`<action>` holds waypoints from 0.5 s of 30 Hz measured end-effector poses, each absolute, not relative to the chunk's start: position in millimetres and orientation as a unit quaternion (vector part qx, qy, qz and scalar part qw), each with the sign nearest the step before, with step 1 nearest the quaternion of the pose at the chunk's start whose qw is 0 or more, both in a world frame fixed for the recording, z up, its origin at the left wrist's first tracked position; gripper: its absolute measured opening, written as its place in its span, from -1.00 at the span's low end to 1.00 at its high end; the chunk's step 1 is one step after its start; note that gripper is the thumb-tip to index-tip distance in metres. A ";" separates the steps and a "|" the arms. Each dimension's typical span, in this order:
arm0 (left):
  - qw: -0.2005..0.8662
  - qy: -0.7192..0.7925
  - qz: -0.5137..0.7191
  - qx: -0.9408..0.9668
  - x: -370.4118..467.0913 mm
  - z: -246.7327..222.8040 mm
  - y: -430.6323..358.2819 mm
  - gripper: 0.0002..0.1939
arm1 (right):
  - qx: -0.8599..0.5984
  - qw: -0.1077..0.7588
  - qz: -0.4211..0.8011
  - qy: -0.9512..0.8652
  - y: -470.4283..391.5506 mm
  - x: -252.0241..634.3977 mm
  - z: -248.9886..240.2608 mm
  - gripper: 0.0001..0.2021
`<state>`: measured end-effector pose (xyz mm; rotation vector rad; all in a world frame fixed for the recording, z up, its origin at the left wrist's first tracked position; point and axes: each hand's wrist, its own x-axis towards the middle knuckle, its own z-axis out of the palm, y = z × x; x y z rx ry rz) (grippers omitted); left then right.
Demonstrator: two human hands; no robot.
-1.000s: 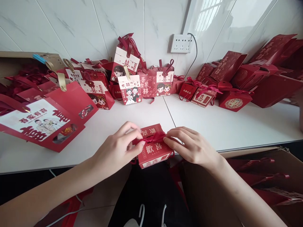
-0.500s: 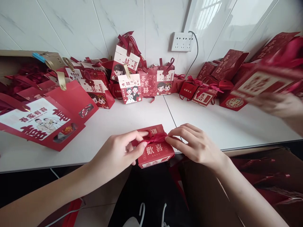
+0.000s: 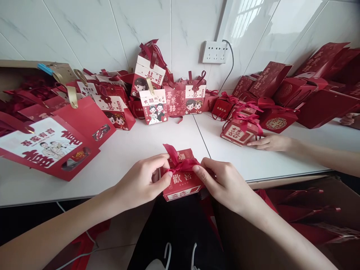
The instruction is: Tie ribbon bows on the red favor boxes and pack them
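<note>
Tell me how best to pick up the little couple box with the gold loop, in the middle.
Probably by its gold loop, from above and in front: the box stands upright, the loop rises from its top, and red boxes crowd it behind.

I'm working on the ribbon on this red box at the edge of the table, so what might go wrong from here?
The red box sits right at the edge of the table, so a hard tug might tip it off. The ribbon is pinched between your left hand and right hand; uneven pulling could leave it lopsided.
</note>
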<state>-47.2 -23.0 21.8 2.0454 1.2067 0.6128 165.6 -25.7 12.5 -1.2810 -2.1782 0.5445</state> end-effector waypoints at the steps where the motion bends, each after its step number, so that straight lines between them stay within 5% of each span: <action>1: 0.333 0.457 0.241 0.789 -47.6 21.1 -21.9 -0.80 | -0.489 0.270 0.224 -0.798 -25.4 162.8 12.5 -0.63; 15: 0.392 0.438 0.255 0.767 -51.9 15.1 -14.4 -0.78 | -0.443 0.295 0.378 -0.757 -5.2 158.8 8.2 -0.89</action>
